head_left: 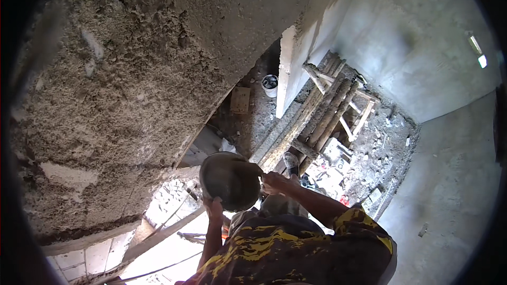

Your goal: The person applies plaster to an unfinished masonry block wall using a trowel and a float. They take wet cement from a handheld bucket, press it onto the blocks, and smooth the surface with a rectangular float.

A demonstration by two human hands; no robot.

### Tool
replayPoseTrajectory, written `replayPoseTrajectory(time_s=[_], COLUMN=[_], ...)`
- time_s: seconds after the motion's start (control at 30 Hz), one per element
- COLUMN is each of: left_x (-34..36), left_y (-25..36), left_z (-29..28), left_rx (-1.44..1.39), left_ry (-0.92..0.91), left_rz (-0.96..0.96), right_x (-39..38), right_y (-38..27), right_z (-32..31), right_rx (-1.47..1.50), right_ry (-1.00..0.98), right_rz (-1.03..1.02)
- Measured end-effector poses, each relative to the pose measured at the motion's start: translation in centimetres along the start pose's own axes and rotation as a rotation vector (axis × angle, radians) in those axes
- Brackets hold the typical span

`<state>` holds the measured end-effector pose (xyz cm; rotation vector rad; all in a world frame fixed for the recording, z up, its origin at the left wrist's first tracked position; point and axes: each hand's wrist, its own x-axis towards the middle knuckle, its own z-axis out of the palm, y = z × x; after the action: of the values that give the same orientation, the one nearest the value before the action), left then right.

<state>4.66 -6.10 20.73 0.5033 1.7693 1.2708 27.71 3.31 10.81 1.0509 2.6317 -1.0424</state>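
Held in front of my body is a round, dark grey bowl (224, 171), tilted so that its inside shows. My left hand (214, 208) grips the near left part of its rim. At the bowl's right edge my right hand (279, 183) is closed, and a small dark piece shows by its fingers. Whether that is a tool or part of the rim I cannot make out. To the left rises a large wall (121, 89) with rough, wet-looking plaster on its lower part and smoother grey above.
Below me a scaffold of rough logs and planks (330, 108) runs up to the right; one shoe (290, 161) is on it. A white bucket (270, 85) and a brown board (240, 100) lie on the floor beyond. Rubble (380, 150) covers the ground by the right wall (449, 163).
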Motion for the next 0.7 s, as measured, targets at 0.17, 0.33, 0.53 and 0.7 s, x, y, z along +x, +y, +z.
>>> replayPoseTrajectory(time_s=[0.17, 0.33, 0.53, 0.7], left_x=[4.4, 2.1, 3.4, 5.0], left_y=[-5.7, 1.3, 3.6, 4.9], left_z=[1.7, 8.5, 14.9, 20.5], left_rx=[0.398, 0.418, 0.074, -0.155], left_ry=[-0.144, -0.185, -0.200, -0.247], left_rz=[0.468, 0.205, 0.079, 0.070], right_x=[2.1, -3.5, -7.2, -8.6], right_y=[-1.0, 0.8, 5.6, 8.7], right_z=[-0.5, -3.7, -11.1, -14.7], right_rx=[-0.527, 1.043, 1.299, 1.306], right_ry=[-0.142, -0.125, -0.217, -0.047], right_rz=[-0.593, -0.195, 0.310, 0.457])
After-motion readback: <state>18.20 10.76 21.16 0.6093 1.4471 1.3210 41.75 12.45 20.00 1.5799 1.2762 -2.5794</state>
